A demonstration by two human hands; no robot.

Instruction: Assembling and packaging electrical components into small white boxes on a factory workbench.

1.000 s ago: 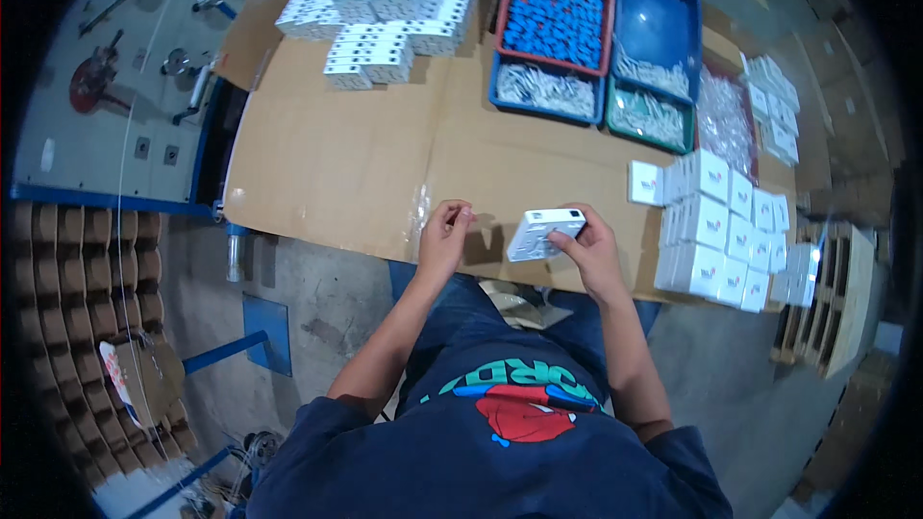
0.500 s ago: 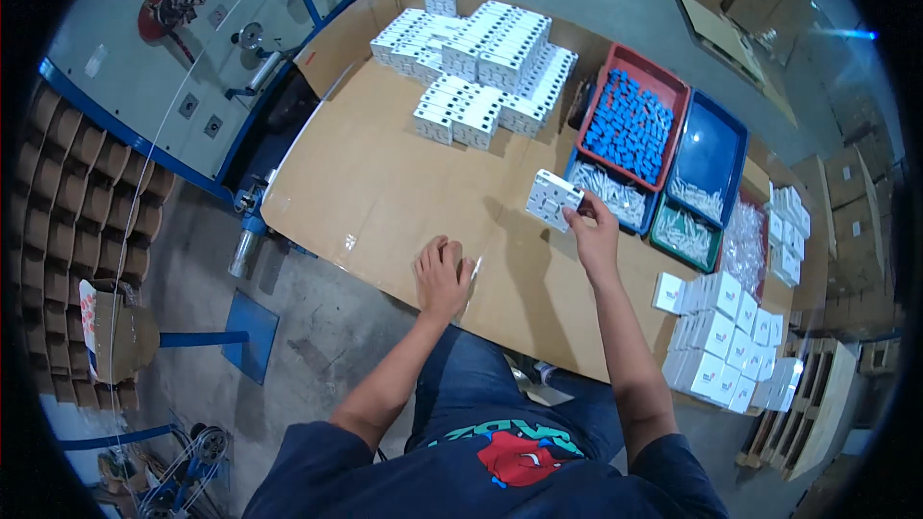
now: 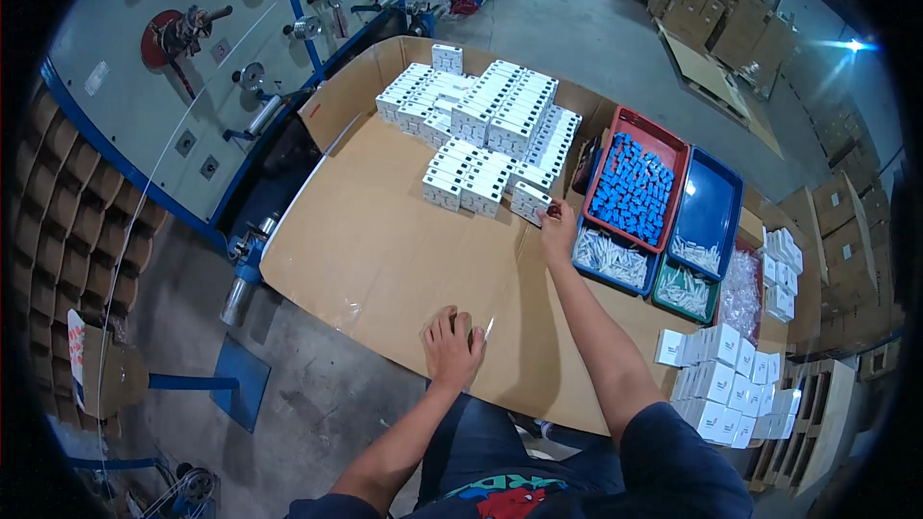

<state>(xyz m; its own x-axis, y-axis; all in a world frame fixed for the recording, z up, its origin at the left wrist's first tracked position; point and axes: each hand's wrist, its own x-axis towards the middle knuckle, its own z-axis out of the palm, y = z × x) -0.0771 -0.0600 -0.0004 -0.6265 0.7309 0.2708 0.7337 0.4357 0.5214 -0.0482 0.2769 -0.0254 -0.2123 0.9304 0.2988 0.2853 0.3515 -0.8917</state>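
Note:
My right hand (image 3: 558, 234) grips a small white box-shaped unit (image 3: 529, 203) with dark marks on its face. It is held upright at the near right corner of the stacked white units (image 3: 468, 173), close to them; whether it touches them I cannot tell. My left hand (image 3: 454, 348) lies on the cardboard surface (image 3: 375, 231) near its front edge, fingers a little apart and nothing in them. The stack is made of many similar units in rows, higher toward the back, with one unit (image 3: 447, 59) standing on top at the far left.
Right of my right hand, a red tray (image 3: 654, 122) of blue pieces rests over a blue tray of white pieces (image 3: 612, 261). Beside them are another blue tray (image 3: 713, 194) and a green tray (image 3: 685, 290). Small white cartons (image 3: 716, 360) are stacked at the right edge.
My right hand has carried the white unit forward and left, from above the open cardboard to the stack's near right corner. My left hand stays on the cardboard. The view has tilted up slightly.

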